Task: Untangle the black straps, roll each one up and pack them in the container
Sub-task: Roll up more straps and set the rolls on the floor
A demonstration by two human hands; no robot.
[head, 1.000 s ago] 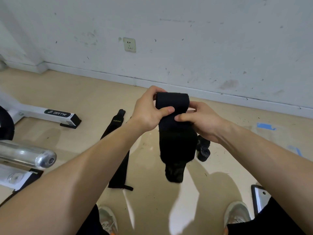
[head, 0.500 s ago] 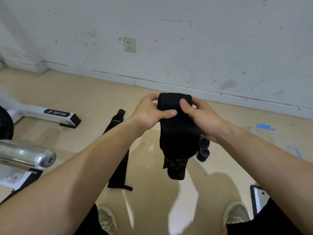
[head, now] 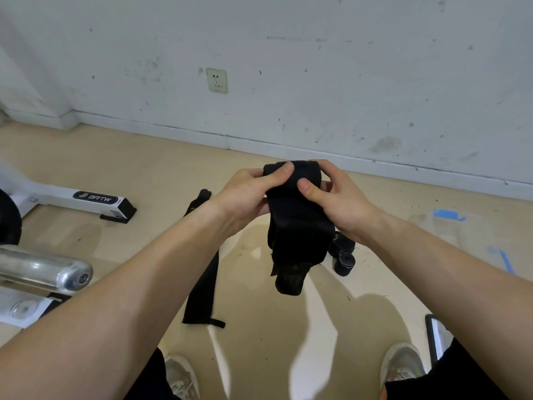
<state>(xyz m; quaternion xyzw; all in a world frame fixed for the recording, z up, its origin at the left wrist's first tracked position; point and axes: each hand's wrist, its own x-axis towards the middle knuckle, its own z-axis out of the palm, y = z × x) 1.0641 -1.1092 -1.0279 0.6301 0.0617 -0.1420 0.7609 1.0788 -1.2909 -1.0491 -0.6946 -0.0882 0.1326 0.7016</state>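
Note:
A wide black strap (head: 300,226) is held up in front of me, its top end rolled into a thick coil and its tail hanging down. My left hand (head: 248,194) grips the coil from the left, thumb on top. My right hand (head: 334,197) grips it from the right, thumb pressed on the front. A second black strap (head: 202,287) lies stretched out flat on the floor below my left arm. Rolled-up black straps (head: 344,254) lie on the floor behind the hanging tail, partly hidden by it.
A white exercise machine base (head: 89,199) and a chrome bar (head: 49,268) stand at the left. The wall with a socket (head: 217,80) runs across the back. My shoes (head: 402,368) are at the bottom, with a dark-edged flat object (head: 432,333) at the right. Blue tape (head: 448,214) marks the floor.
The hanging tail has grown shorter as more strap went onto the coil. Both thumbs have shifted up on the roll.

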